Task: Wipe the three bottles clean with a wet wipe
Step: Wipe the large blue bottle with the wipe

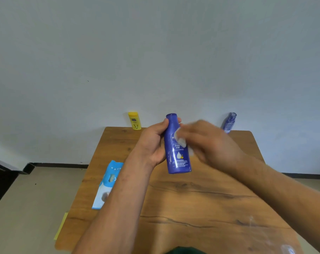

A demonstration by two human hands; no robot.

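Observation:
My left hand point(152, 143) grips a dark blue lotion bottle point(177, 158) upright above the middle of the wooden table point(192, 208). My right hand point(208, 142), blurred, holds a white wet wipe point(181, 139) against the bottle's front, just below its neck. A yellow bottle point(134, 121) stands at the table's far left edge by the wall. A second, slimmer blue bottle point(228, 122) stands at the far right edge, partly hidden behind my right hand.
A light blue wet-wipe pack point(108, 184) lies on the table's left edge, hanging slightly over it. A yellow strip point(61, 226) shows below the table's left side. The wall rises right behind the table. White smears mark the near right corner.

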